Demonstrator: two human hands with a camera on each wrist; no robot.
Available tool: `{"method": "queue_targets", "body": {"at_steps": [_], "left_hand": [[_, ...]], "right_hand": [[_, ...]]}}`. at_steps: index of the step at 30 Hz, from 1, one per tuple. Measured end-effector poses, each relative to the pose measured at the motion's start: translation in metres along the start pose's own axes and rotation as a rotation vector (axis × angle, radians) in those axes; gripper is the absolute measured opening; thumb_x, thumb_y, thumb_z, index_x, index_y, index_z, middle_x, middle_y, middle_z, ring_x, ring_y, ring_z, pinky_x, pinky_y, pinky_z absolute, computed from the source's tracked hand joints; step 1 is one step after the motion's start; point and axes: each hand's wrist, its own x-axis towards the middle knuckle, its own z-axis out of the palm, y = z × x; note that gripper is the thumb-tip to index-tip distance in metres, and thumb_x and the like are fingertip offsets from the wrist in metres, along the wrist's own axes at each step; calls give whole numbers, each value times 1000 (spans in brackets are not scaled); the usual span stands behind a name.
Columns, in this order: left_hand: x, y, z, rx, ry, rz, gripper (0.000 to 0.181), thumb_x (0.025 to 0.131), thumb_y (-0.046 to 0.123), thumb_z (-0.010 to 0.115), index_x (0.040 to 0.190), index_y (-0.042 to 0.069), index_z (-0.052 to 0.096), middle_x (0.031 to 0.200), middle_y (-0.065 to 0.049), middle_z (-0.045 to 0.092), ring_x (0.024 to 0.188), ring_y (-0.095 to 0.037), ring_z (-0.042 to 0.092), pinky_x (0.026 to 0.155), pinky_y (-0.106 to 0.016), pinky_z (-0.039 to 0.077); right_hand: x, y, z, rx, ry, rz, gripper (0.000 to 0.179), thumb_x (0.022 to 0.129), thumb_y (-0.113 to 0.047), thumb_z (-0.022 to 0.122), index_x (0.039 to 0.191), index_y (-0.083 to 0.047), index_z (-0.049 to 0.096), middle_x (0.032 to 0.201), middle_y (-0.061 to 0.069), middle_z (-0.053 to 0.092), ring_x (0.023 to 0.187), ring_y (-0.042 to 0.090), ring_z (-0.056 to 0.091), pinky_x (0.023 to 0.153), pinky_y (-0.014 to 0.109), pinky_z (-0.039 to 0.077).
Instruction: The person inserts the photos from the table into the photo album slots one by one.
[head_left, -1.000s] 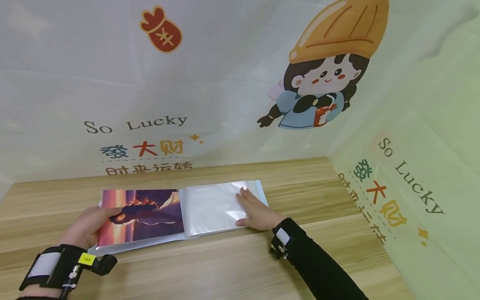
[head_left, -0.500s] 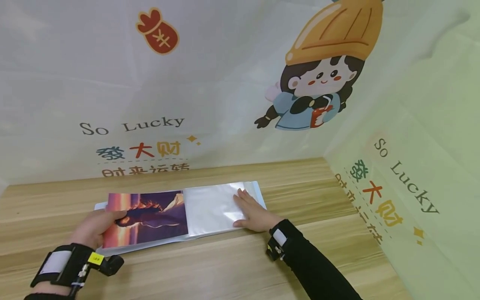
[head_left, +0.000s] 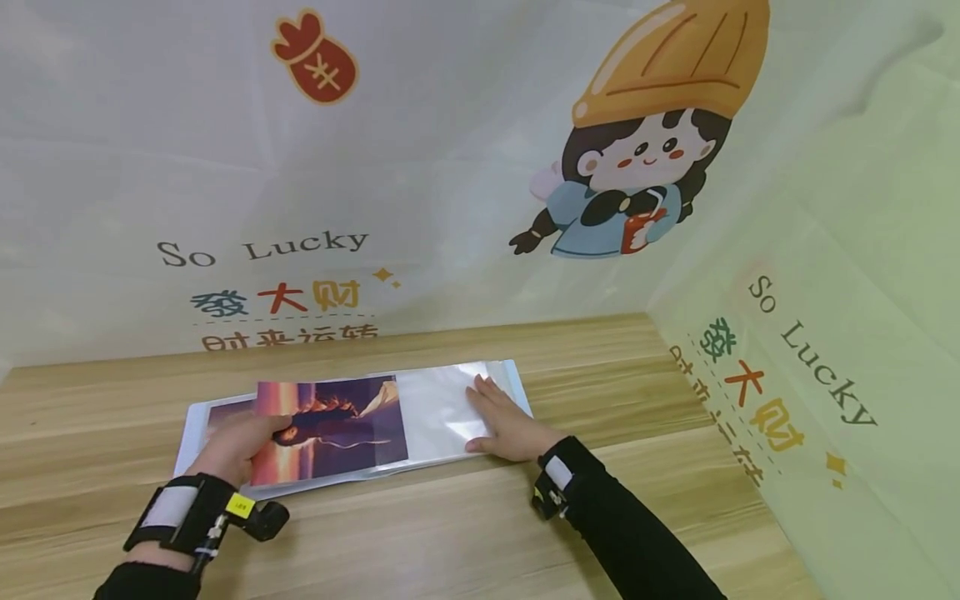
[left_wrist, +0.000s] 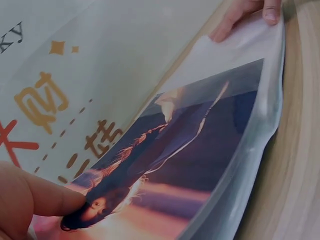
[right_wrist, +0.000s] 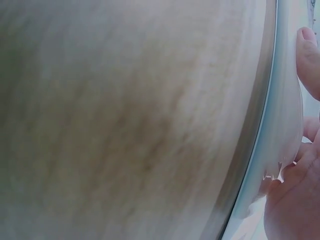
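An open photo album [head_left: 182, 442] with clear pockets lies flat on the table. My left hand [head_left: 236, 442] pinches the left end of a glossy photo [head_left: 337, 425] between thumb and fingers, the thumb on top. The photo shows a braided figure against a sunset. Its far end looks paler in the left wrist view, under the clear film of the right-hand pocket [left_wrist: 200, 57]. On that pocket's right part my right hand [head_left: 513, 425] rests with fingers spread. Another dark picture [head_left: 225, 408] shows partly beneath my left hand in the left page.
The wood-grain table [head_left: 420, 533] extends around the album. Behind it stands a white printed backdrop [head_left: 450, 167], and another printed sheet [head_left: 840, 333] rises along the right side. Each wrist wears a strapped camera.
My left hand has slid the photo to the right, so it covers more of the right page and uncovers the album's left end. The right hand has stayed in place.
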Motion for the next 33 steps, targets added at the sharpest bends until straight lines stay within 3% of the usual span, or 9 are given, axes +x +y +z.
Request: {"method": "queue_targets", "body": {"at_steps": [7,12,15,17,19,21,24,30,33], "left_hand": [[0,3,30,-13,40,68,45,97,19,53,122,-18,49,93,-8,53,73,-14,49,63,-22,43],[-4,6,49,131,127,99,37,94,30,54,104,-5,59,68,0,45,56,-15,42,51,-28,36],[-6,8,64,153,147,160,47,95,30,50,114,-13,54,89,-17,55,74,-27,51,62,-32,42],[-6,9,75,112,178,212,48,94,24,50,116,-19,50,102,-26,53,82,-31,51,67,-33,44],[-7,10,83,89,185,244,60,95,22,48,127,-27,34,121,-38,44,98,-39,48,82,-42,47],[-8,10,91,66,214,273,59,94,21,48,126,-25,29,124,-40,41,104,-43,48,92,-49,48],[-10,11,100,78,243,310,72,96,22,46,136,-25,10,137,-48,24,126,-53,35,115,-59,29],[-12,7,115,261,324,356,65,96,24,45,131,-26,23,131,-47,31,121,-60,39,102,-67,37],[-14,6,118,359,322,373,64,96,24,46,131,-26,27,130,-48,35,122,-61,39,100,-69,37]], "right_hand": [[-1,-2,-1,-3,1,-3,86,94,-32,65,156,4,18,166,24,3,156,37,1,128,48,9],[-3,-4,-3,3,7,-12,86,94,-30,67,155,6,18,165,26,4,155,40,2,127,50,9],[-3,-3,-3,-3,8,-22,86,93,-30,67,155,7,19,165,27,4,155,41,2,127,50,9],[-2,-2,-2,-13,10,-28,86,94,-30,66,155,7,18,165,28,4,155,41,3,127,51,9],[-2,-1,-2,-13,14,-33,86,94,-30,67,155,7,18,164,28,4,155,42,2,127,51,9],[-2,-2,-2,-20,16,-40,86,94,-29,67,154,8,18,164,29,4,155,42,2,127,51,9],[-2,-2,-3,-27,18,-47,86,93,-28,67,154,9,18,164,30,4,155,43,3,127,51,9],[-1,-2,-2,-53,17,-54,86,93,-29,67,154,9,20,164,30,5,154,43,4,127,51,8],[-1,-2,-1,-52,17,-49,86,93,-30,68,154,9,20,164,30,6,155,43,4,127,51,9]]}}
